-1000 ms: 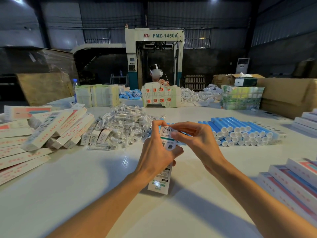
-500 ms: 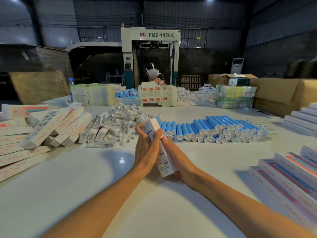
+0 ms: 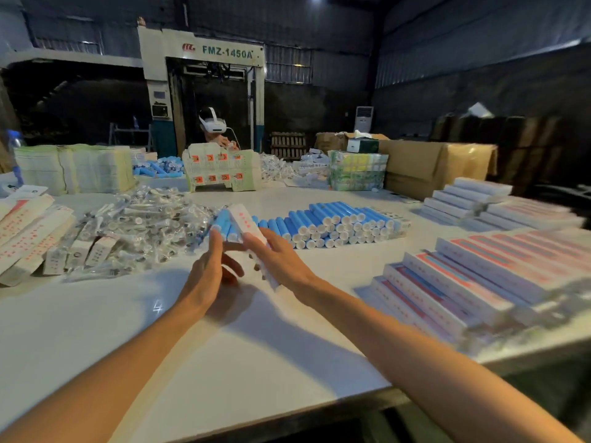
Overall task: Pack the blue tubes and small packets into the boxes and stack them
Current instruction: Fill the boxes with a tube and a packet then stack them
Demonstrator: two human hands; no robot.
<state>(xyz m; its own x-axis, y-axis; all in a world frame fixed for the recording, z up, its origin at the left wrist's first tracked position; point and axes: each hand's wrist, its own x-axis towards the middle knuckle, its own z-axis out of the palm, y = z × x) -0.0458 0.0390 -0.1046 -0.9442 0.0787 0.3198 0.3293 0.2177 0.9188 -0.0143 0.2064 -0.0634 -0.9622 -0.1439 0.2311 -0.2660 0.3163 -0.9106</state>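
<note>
My right hand (image 3: pixel 281 262) grips a long white box (image 3: pixel 248 225) with red print, tilted up and away over the white table (image 3: pixel 256 362). My left hand (image 3: pixel 208 276) hovers just left of it, fingers spread and holding nothing. Behind my hands lies a row of blue tubes (image 3: pixel 326 223) with white caps. To the left sits a heap of small clear packets (image 3: pixel 144 228). Rows of packed boxes (image 3: pixel 473 282) are stacked at the right edge. Flat unfilled boxes (image 3: pixel 25 231) lie at far left.
More white boxes (image 3: pixel 473 199) pile up at back right beside brown cartons (image 3: pixel 428 167). Stacks of printed sheets (image 3: pixel 73 167) stand at back left. A person in a white headset (image 3: pixel 212 124) works behind a box stand (image 3: pixel 220 171). The table's front edge runs diagonally at lower right.
My left hand has let go of the box and opened. My right hand has carried the box up and rightward. The view has swung to the right.
</note>
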